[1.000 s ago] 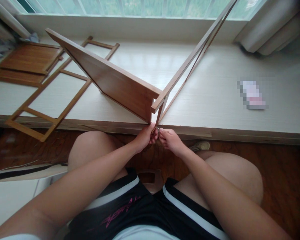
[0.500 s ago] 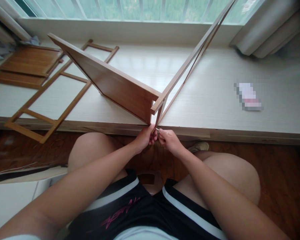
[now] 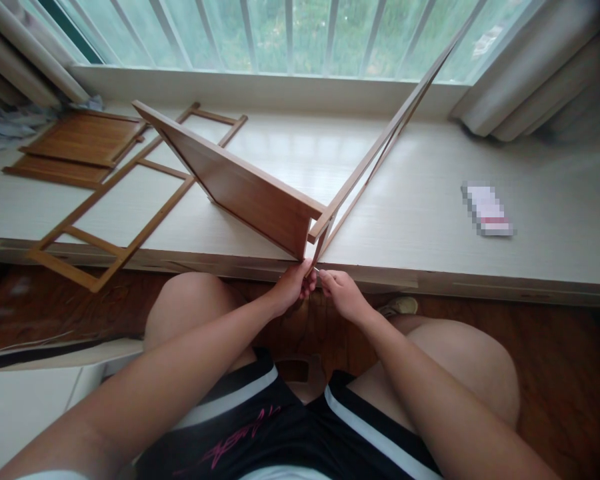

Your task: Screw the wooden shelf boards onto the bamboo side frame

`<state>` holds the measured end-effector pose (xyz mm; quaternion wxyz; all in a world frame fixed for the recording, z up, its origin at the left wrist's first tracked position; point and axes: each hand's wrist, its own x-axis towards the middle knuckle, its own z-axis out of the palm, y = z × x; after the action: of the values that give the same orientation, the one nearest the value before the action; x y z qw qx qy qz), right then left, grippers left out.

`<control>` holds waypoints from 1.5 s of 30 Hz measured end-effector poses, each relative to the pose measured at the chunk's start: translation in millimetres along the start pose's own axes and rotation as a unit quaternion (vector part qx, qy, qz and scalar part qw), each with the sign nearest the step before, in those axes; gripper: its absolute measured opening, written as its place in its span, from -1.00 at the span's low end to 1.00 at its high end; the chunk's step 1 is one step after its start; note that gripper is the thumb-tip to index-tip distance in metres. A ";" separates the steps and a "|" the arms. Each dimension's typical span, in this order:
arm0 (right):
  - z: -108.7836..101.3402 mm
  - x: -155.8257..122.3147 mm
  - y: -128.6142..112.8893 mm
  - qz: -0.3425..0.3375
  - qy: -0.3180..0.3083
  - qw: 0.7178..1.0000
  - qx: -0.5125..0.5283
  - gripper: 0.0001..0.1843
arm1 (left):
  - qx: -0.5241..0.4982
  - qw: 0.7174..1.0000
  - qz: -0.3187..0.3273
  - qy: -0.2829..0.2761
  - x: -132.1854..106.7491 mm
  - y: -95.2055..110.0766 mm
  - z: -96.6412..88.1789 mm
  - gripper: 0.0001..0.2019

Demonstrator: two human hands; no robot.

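Observation:
My left hand (image 3: 296, 287) is closed around the low near corner where a wooden panel (image 3: 240, 193) meets an upright wooden frame (image 3: 375, 150). The panel leans up to the left and the frame slants away to the right, both over the white ledge. Just right of that corner, my right hand (image 3: 343, 292) is pinched on a thin metal tool (image 3: 317, 270). Only a short silvery length of it shows, pointing at the frame's end; fingers hide the rest, so its exact kind is unclear.
On the ledge (image 3: 415, 220), a ladder-like wooden frame (image 3: 147, 213) lies at the left, its near end overhanging the edge. Beyond it rest flat wooden panels (image 3: 83, 143). A blurred-out pink-white item (image 3: 489, 210) lies at the right. Curtains (image 3: 520, 73) flank the barred window (image 3: 290, 40).
The view has tilted up a little, so everything sits lower and more window shows. Both hands stay at the same corner, and the metal tool remains pinched in the right hand.

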<state>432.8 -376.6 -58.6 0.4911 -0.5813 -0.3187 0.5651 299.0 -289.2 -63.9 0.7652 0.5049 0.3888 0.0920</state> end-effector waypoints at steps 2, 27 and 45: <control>0.1 0.3 -0.8 0.002 -0.004 1.000 0.014 -0.55 | 0.001 1.000 -0.001 -0.001 -0.3 0.6 0.2 -0.43; 8.2 -0.3 8.0 0.074 -0.048 0.992 0.091 -0.41 | 0.019 1.000 0.020 0.005 -2.8 2.2 -2.3 -0.41; 6.8 5.0 9.8 0.004 -0.036 0.998 0.043 -0.46 | 0.020 1.000 0.000 0.012 -4.6 3.0 -3.3 -0.35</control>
<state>425.1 -373.7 -68.6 0.5019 -0.5396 -0.3096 0.6009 294.3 -287.9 -59.6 0.7500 0.5191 0.3999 0.0897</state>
